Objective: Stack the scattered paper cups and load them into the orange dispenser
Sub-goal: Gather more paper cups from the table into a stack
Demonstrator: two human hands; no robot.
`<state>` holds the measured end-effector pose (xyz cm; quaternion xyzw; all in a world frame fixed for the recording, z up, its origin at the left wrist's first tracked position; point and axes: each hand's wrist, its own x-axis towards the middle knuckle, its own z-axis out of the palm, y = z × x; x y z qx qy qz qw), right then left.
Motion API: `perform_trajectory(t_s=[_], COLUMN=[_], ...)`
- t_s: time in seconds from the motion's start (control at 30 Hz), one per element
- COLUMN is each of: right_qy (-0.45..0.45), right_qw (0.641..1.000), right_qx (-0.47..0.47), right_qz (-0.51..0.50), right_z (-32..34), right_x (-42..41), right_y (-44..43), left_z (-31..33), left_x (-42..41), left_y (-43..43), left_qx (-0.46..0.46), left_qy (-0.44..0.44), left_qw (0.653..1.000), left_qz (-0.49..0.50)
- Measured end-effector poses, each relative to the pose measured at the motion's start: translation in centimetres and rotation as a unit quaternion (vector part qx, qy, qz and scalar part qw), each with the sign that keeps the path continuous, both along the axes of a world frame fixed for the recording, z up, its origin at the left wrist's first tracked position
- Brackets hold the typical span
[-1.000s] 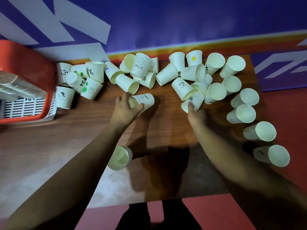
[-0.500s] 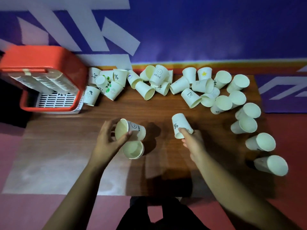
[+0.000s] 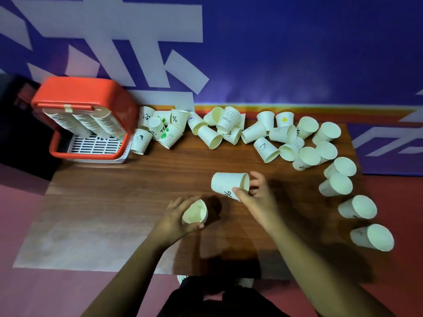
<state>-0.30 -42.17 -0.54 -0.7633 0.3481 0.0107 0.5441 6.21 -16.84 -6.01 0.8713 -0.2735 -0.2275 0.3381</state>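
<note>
The left hand [image 3: 176, 219] curls its fingers around a plain cup [image 3: 195, 212] and holds it just above the near middle of the worktop [image 3: 119, 186]. The open mouth of this cup faces up. The right hand [image 3: 258, 199] is close by, a little farther and to the right. It grips a cup with a % mark [image 3: 229, 184], with the thumb on the near side and the fingers at the rim. This cup lies sideways in the hand, with its mouth to the right and its bottom to the left. The two held cups are near each other but do not touch. Many more scattered cups [image 3: 209, 137] lie in a long messy row along the far edge of the brown worktop, and the row bends down the right side. Most lie on their sides, and some lean on each other. One is a HELLO cup [image 3: 229, 120] with a smiley face, and one is a star cup [image 3: 284, 120] to its right. The orange dispenser [image 3: 87, 92] stands at the far left corner. Three stacks of cups [image 3: 91, 122] sit inside it, above a white tray [image 3: 91, 145] with slots. A few cups lie just beside the dispenser on its right. Behind everything is a blue wall [image 3: 297, 53] with white shapes.
</note>
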Motion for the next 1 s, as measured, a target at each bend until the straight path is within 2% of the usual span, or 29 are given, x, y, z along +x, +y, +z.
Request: perform_trajectory(t_s=[0.17,0.23,0.37,0.5,0.53,0.63,0.7,0.87,1.0], right_qy=[-0.048,-0.052,-0.060,-0.070,-0.063,-0.004,0.028,0.075,0.058], right_qw=[0.990,0.982,0.945,0.914,0.922,0.969,0.986,0.997,0.996], right_qx=[-0.015,-0.035,-0.157,-0.239,-0.229,-0.118,-0.070,0.032,0.056], right_qz=[0.133,0.178,0.279,0.319,0.307,0.215,0.148,-0.003,-0.033], right_z=[1.3,1.3,0.1,-2.4,-2.8,-3.5,-4.0,-3.3,-2.1], right_x=[0.4,0.5,0.7,0.3,0.2,-0.1,-0.3,-2.0,-4.8], right_y=[2.8,3.7,5.2,6.0,6.0,5.4,4.4,0.4,-3.4], left_z=[-1.5,-2.5,-4.8,-8.2,-8.7,-8.9,-8.1,-3.4,-0.7], left_x=[0.1,0.2,0.3,0.6,0.6,0.4,0.2,-2.3,-4.6], left_y=[0.6,1.5,2.5,2.5,2.2,0.5,-0.8,-5.9,-10.7], left_qx=[-0.075,-0.072,-0.022,-0.028,-0.037,-0.068,-0.075,-0.088,-0.140], left_qy=[0.162,0.207,0.232,0.243,0.250,0.258,0.271,0.320,0.356], left_qw=[0.982,0.975,0.972,0.969,0.967,0.962,0.957,0.942,0.922], left_qz=[0.058,0.041,0.032,0.032,0.035,0.064,0.068,0.048,0.057])
